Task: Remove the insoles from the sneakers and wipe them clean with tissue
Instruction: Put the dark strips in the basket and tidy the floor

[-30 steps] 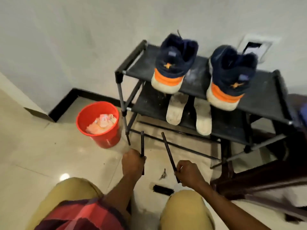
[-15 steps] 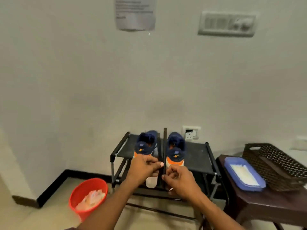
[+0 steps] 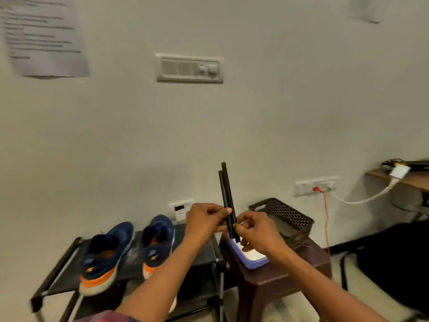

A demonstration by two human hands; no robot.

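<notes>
Left hand (image 3: 204, 219) and right hand (image 3: 255, 233): fingers clamped on two upright black sticks (image 3: 226, 194). Level the tips before working over blue tray (image 3: 253, 263) at 5 o'clock. Sneakers (image 3: 106, 254) at 8.

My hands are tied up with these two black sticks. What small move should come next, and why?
Probably lay the sticks on the stool: the left hand and right hand both hold them, so neither grip is free for the sneakers on the rack.
</notes>
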